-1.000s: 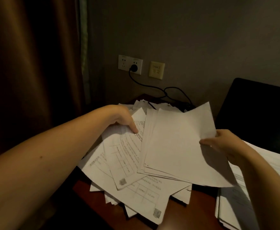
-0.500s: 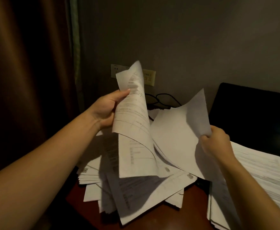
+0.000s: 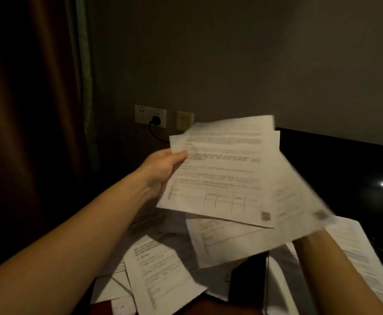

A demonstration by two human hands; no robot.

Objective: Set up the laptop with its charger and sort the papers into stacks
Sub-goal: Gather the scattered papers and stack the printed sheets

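Here, left hand [image 3: 163,169] lifts fanned sheaf of printed sheets [image 3: 222,176] clear of loose pile [image 3: 161,269] on bench — fingers pinching left edge, likely to read and sort. Right hand hidden behind blurred sheets; only forearm [image 3: 336,276] shows, grip cannot tell. Paper thin, limp, matte. Neater stack [image 3: 354,253] right, against dark laptop [image 3: 345,169]. Charger plug [image 3: 156,120] seated in wall socket.
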